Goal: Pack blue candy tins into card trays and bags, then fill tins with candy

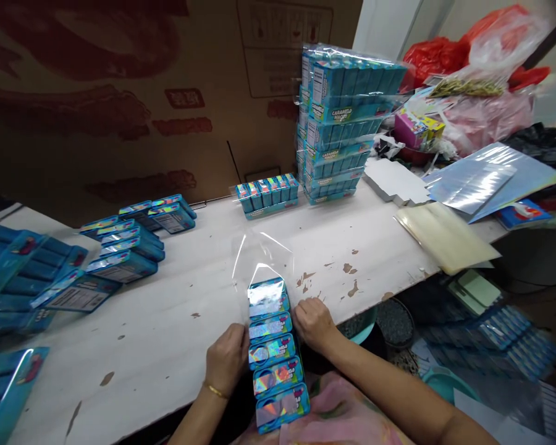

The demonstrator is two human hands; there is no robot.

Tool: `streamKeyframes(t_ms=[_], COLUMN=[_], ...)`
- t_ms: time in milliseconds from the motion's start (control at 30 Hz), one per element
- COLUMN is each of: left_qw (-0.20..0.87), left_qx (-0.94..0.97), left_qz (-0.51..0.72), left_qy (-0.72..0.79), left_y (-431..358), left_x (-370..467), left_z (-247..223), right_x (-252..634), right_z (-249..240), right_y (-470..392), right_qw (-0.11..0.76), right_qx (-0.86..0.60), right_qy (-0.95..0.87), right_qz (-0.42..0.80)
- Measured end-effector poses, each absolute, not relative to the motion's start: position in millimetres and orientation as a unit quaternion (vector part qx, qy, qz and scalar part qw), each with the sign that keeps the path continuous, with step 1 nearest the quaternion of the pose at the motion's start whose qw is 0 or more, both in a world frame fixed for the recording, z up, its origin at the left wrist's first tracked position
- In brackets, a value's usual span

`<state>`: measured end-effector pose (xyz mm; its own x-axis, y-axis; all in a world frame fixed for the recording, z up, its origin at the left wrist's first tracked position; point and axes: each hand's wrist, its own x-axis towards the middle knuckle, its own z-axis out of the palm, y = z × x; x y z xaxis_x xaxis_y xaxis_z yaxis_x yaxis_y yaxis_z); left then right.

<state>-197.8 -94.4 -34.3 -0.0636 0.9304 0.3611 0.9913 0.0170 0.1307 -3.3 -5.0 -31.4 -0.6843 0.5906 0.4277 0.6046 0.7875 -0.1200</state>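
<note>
A row of blue candy boxes (pixel 272 352) with shiny fronts stands between my hands at the table's front edge, its near end over my lap. Clear plastic film (pixel 262 252) extends from the far end of the row onto the table. My left hand (pixel 227 357), closed with curled fingers, grips the row's left side. On the right side, near the far end, my right hand (pixel 314 322) is closed against it too. The fingertips of both hands are largely hidden.
Wrapped trays of blue boxes (pixel 338 123) are stacked at the back, beside a single tray (pixel 267 196). Loose blue boxes (pixel 125 266) and more trays (pixel 18 272) sit at left. Plastic sheets (pixel 445 238) lie at right. A large carton (pixel 167 148) stands behind the white table (pixel 176 315).
</note>
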Motion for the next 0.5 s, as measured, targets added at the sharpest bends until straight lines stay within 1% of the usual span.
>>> streamKeyframes(t_ms=[200,333,400,500], left_qw=[0.076,0.069,0.077,0.107], left_qx=[-0.708,-0.714,-0.694,-0.638], left_qz=[-0.219,-0.226,-0.231,-0.273], left_qy=[-0.667,-0.659,-0.678,-0.712], left_y=[-135,-151,-148,-136], left_x=[-185,-177,-176,-179], left_z=[-29,-20,-19,-19], right_x=[26,34,30,19], right_z=[-28,-23,-18,-10], right_y=[-47,-52,-46,-33], right_qw=[0.222,0.206,0.214,0.256], right_qx=[-0.299,-0.264,-0.284,-0.316], right_qy=[-0.928,-0.942,-0.935,-0.913], right_qz=[0.012,0.014,0.002,-0.034])
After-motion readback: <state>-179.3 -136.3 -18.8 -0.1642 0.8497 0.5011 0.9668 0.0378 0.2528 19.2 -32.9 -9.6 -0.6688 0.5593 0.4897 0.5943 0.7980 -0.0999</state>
